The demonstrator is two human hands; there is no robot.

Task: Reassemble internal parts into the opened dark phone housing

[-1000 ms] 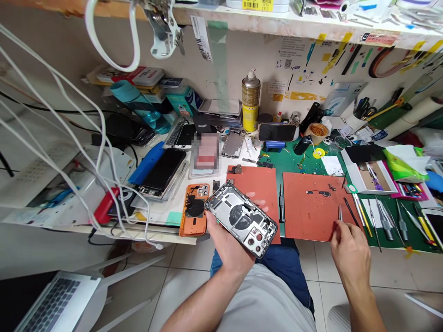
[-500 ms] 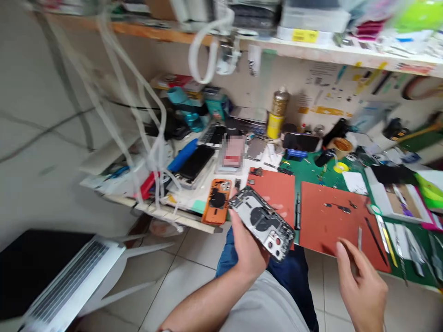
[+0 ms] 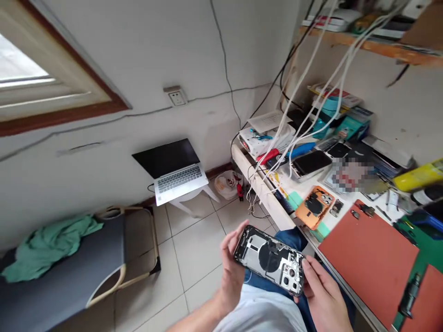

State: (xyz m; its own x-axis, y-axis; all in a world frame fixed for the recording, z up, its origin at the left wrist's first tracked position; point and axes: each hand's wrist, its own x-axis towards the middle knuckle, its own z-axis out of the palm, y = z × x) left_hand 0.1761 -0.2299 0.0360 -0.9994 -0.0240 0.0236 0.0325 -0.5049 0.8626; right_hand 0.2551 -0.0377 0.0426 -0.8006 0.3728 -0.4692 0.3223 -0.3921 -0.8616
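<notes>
An opened phone housing (image 3: 270, 258) is held above my lap, its inner side with a round black pad and camera openings facing up. My left hand (image 3: 232, 267) grips its left end, with the fingers behind the edge. At the right end, by the camera openings, my right hand (image 3: 323, 288) pinches the housing between thumb and fingers. An orange phone back (image 3: 314, 207) lies on the workbench edge, beside a small metal part (image 3: 336, 208).
The workbench with red mats (image 3: 370, 258) stands at the right, its edge close to my right hand. White cables (image 3: 311, 92) hang over its left end. A laptop (image 3: 180, 177) sits on a stool by the wall. A folding cot (image 3: 79, 272) is at the left.
The view has swung left, bringing the cot and window in. My right hand, apart from the housing before, has come to it and taken hold of its right end. The housing lies more level.
</notes>
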